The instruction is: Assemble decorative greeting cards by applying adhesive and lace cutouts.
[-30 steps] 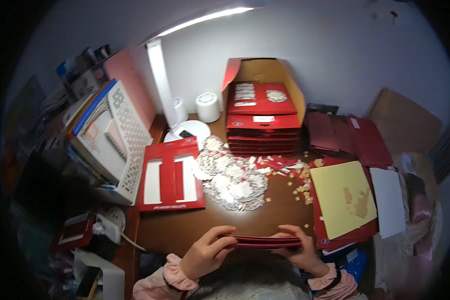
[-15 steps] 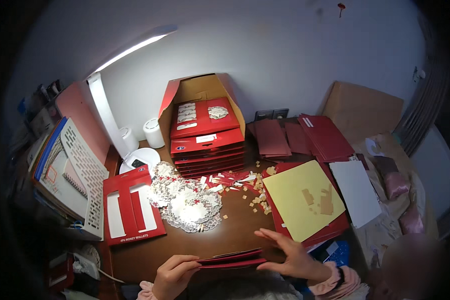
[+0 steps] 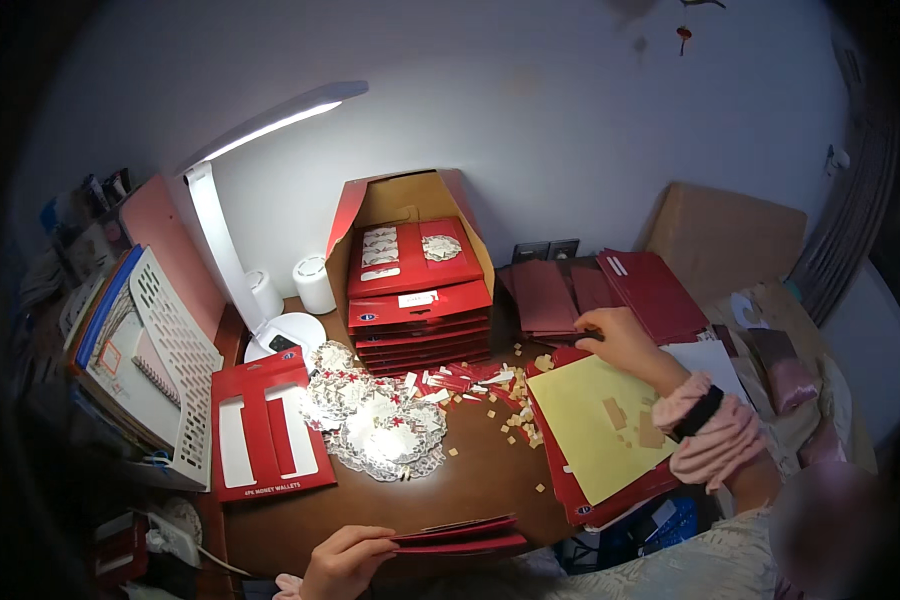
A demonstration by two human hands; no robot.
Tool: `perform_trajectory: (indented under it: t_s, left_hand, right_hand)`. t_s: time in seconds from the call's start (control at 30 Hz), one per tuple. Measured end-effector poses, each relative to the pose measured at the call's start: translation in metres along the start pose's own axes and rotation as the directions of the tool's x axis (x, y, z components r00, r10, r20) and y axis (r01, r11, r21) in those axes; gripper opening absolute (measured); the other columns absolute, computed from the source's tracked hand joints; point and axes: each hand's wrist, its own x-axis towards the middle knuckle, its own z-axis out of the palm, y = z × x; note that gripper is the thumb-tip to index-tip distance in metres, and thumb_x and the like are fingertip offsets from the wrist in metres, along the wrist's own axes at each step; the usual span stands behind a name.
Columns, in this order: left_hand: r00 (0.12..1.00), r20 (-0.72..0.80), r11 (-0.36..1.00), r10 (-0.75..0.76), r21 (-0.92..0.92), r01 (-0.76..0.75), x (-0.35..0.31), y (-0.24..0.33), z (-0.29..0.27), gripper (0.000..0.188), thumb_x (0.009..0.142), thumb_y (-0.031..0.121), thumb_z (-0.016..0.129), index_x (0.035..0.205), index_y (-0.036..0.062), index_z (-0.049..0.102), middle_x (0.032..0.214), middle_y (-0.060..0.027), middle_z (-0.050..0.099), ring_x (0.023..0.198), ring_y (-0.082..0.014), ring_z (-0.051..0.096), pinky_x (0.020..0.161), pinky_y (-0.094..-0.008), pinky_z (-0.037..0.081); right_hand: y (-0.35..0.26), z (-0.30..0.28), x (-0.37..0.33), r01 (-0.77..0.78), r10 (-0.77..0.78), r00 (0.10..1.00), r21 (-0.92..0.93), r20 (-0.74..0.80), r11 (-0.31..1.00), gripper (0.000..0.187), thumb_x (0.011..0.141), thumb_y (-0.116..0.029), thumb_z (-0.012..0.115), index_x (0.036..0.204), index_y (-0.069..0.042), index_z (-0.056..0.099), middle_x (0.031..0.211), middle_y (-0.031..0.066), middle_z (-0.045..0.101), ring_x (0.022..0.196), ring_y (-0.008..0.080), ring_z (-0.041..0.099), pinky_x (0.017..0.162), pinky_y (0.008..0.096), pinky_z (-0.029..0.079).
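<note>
Near the front edge, my left hand [image 3: 345,562] pinches the left end of a folded red card wallet [image 3: 465,538], whose layers stand slightly apart at the top. Away to the right, my right hand [image 3: 625,347] reaches over a yellow sheet [image 3: 590,435], its fingers bent together at the lower edge of a pile of dark red envelopes [image 3: 543,297]. What lies between those fingertips is hidden. A second pile of red envelopes [image 3: 652,297] lies just beyond the hand. Tan card pieces [image 3: 615,412] rest on the yellow sheet.
An open box [image 3: 345,225] at the back holds stacked red packs [image 3: 420,300]. Lacy white cutouts [image 3: 380,425] and small paper scraps [image 3: 515,400] lie mid-table. A red window sleeve [image 3: 265,378], a lit lamp [image 3: 215,225] and a white file rack [image 3: 198,400] stand left.
My right hand has left the right end of the card wallet and moved up and right to the envelopes. My left hand still holds the wallet. The view has tilted slightly upward.
</note>
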Motion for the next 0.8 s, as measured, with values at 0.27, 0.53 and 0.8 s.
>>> perform_trajectory:
  t_s: [0.27,0.53,0.8]
  left_hand:
    - [1.0,0.01,1.0,0.014,-0.015,-0.014,-0.002,-0.001,0.001,0.013,0.081,-0.003,0.074,0.093,0.001,0.07,0.102,-0.0138,0.07,0.093,-0.0292,0.069,0.078,-0.0351,0.057]
    - [1.0,0.022,0.999,-0.008,0.037,0.007,-0.008,-0.008,-0.001,0.016,0.078,-0.002,0.077,0.092,0.0018,0.071,0.101,-0.0126,0.071,0.089,-0.0275,0.07,0.075,-0.034,0.058]
    - [1.0,-0.006,1.0,0.015,-0.013,-0.015,-0.004,-0.002,-0.002,0.013,0.081,-0.002,0.074,0.094,0.0,0.07,0.101,-0.0143,0.07,0.09,-0.0294,0.069,0.077,-0.0347,0.056]
  right_hand:
    - [0.029,0.061,0.032,0.19,-0.199,0.98,-0.259,-0.009,0.947,0.041,0.085,-0.007,0.069,0.125,-0.001,0.06,0.117,0.0216,0.066,0.108,0.0393,0.064,0.089,0.0449,0.054]
    - [0.013,0.043,0.027,0.184,-0.234,0.959,-0.282,-0.157,0.942,0.015,0.091,-0.003,0.054,0.103,-0.007,0.063,0.085,0.0185,0.07,0.084,0.0378,0.07,0.073,0.0464,0.056]
    - [0.023,0.034,0.028,0.338,-0.383,0.893,-0.211,-0.237,0.917,0.019,0.091,-0.006,0.061,0.107,-0.002,0.07,0.111,0.0147,0.07,0.099,0.0348,0.068,0.085,0.0419,0.056]
